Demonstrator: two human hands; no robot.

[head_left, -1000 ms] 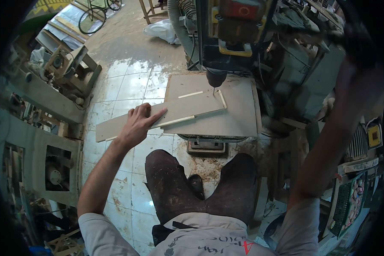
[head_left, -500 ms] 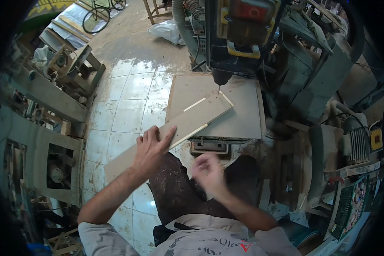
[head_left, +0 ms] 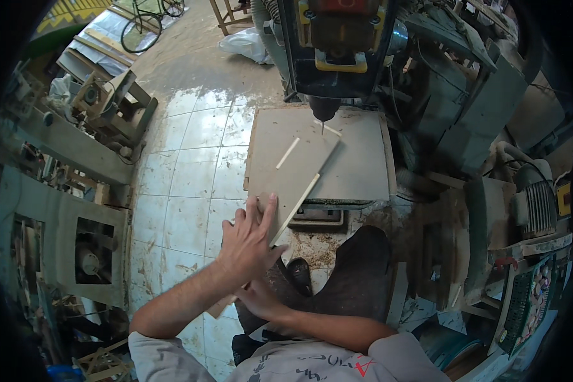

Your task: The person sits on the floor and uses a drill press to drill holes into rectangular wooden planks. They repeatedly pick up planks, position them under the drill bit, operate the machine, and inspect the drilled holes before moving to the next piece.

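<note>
The left hand lies flat on top of the board, fingers spread and pointing toward 12 o'clock, pressing down rather than clamped around it. The right hand sits beneath the left hand, at its 6 o'clock, against the near end of the board; the left wrist covers its fingers, so its grip cannot be told. The two hands are close together, one above the other.

The board is a long, flat, grey-brown panel. It runs from 7 o'clock near the knees to 1 o'clock under the drill. Its far end rests on the desk, a square grey plate; its near end overhangs the edge toward the person. Two pale strips show on the board: one short on its face, one long along its right edge.

The drill bit stands just above the far corner of the board. The drill head, dark with a yellow part, is at 12 o'clock of the desk.

At 6 o'clock of the desk are the person's two knees in dark trousers, with sawdust on the floor between them. White floor tiles lie at 9 o'clock. A wooden frame stands at 10 o'clock, a bicycle at 11 o'clock, and grey machines at 3 o'clock.
</note>
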